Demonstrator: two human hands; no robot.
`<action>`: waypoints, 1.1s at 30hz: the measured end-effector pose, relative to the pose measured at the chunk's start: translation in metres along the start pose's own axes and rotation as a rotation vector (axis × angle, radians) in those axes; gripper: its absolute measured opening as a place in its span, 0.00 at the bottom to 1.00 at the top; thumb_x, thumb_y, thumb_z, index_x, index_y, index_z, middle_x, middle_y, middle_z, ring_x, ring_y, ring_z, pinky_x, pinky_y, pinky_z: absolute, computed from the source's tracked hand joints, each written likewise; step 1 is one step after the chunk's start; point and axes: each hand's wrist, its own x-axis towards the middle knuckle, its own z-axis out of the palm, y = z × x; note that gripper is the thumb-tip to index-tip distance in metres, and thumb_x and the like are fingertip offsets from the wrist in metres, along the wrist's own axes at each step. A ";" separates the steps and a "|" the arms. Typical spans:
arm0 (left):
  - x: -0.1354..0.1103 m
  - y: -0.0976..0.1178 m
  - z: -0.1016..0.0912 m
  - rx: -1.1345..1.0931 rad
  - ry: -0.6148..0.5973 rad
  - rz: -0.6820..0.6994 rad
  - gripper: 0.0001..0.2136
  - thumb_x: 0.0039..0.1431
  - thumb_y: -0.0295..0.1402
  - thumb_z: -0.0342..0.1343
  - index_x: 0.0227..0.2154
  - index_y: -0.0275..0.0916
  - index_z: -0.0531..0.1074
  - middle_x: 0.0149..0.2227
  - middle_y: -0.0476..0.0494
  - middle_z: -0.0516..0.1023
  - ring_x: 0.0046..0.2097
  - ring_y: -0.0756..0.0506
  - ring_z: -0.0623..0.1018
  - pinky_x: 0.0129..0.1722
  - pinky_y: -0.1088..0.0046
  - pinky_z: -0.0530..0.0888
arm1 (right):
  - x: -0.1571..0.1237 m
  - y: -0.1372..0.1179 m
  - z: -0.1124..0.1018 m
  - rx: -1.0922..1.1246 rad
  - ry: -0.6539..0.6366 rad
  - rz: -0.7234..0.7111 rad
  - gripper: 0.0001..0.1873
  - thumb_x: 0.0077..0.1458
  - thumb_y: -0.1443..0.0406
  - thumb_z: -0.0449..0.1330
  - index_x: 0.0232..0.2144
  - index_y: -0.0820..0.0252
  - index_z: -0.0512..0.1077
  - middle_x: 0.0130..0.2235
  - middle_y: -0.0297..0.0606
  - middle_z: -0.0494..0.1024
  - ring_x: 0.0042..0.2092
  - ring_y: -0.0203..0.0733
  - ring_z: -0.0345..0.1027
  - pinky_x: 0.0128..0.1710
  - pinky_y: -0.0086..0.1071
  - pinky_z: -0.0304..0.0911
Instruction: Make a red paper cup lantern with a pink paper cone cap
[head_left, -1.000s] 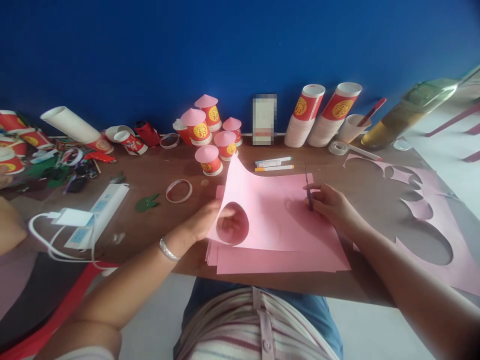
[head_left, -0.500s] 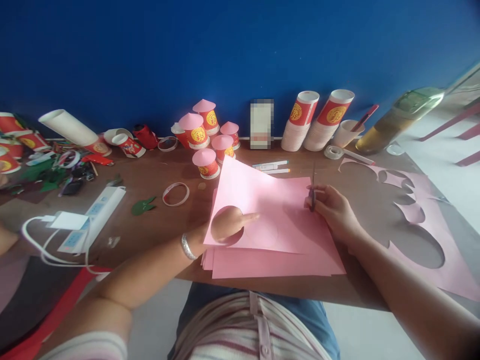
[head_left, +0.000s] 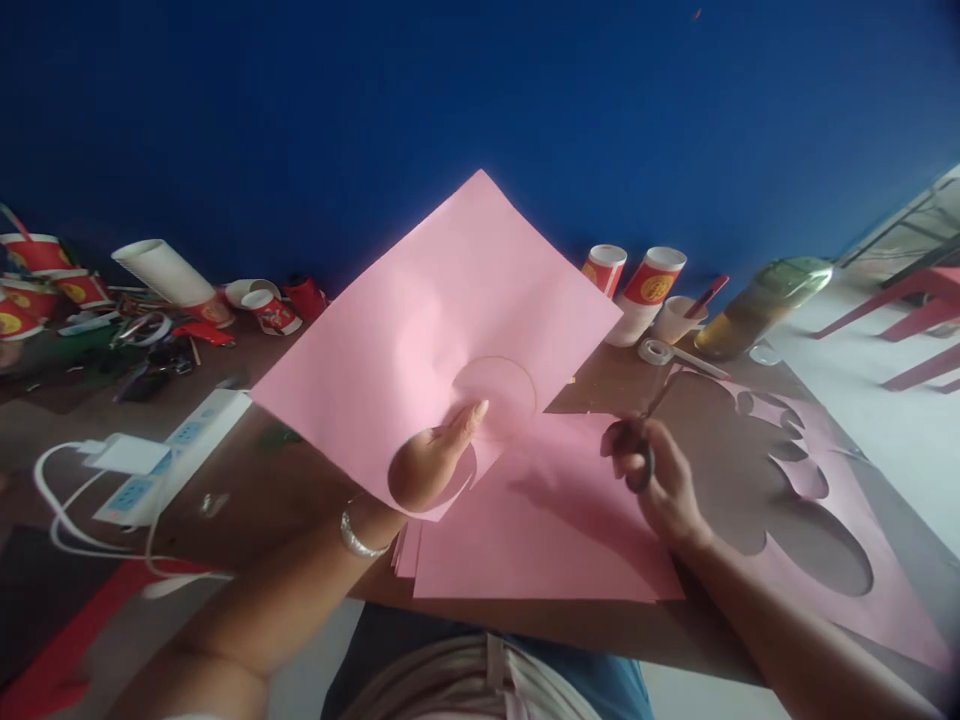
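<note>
My left hand (head_left: 433, 458) pinches a pink paper sheet (head_left: 420, 340) near a round hole in its lower corner and holds it raised and tilted over the table. A drawn circle shows on the sheet beside my fingertips. Under it lies a stack of pink paper (head_left: 540, 530) on the brown table (head_left: 300, 480). My right hand (head_left: 654, 478) hovers over the stack's right edge, closed on a pair of scissors (head_left: 651, 425) whose blades point up and away.
A pink sheet with large cut-out holes (head_left: 840, 500) lies at the right. Paper cup stacks (head_left: 645, 290), a tape roll (head_left: 657, 352) and a bottle (head_left: 757, 305) stand at the back right. A white power strip (head_left: 169, 455) with cable and scattered red cups (head_left: 45, 285) sit at the left.
My left hand lifted the top pink sheet off the stack into the air, hiding the pink-topped cups behind it. My right hand with the scissors shifted slightly toward me.
</note>
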 end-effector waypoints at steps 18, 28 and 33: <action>0.005 -0.015 0.023 -0.432 -0.021 -0.190 0.21 0.68 0.46 0.43 0.54 0.45 0.74 0.62 0.46 0.75 0.70 0.39 0.66 0.68 0.53 0.71 | -0.004 -0.036 0.067 0.108 -0.425 0.007 0.26 0.67 0.42 0.49 0.51 0.54 0.64 0.33 0.34 0.72 0.27 0.37 0.62 0.26 0.32 0.63; -0.005 -0.012 0.016 -0.376 -0.041 -0.194 0.18 0.65 0.36 0.47 0.52 0.42 0.75 0.62 0.43 0.75 0.69 0.40 0.68 0.68 0.59 0.71 | -0.004 -0.032 0.061 0.077 -0.450 -0.003 0.27 0.66 0.40 0.49 0.51 0.54 0.64 0.34 0.36 0.75 0.31 0.38 0.67 0.30 0.33 0.65; -0.007 -0.024 0.024 -0.260 -0.078 -0.154 0.21 0.69 0.37 0.39 0.56 0.42 0.73 0.63 0.44 0.74 0.68 0.40 0.70 0.67 0.57 0.72 | -0.008 -0.030 0.063 0.089 -0.462 0.006 0.30 0.64 0.38 0.50 0.50 0.54 0.64 0.34 0.35 0.75 0.31 0.37 0.67 0.31 0.32 0.65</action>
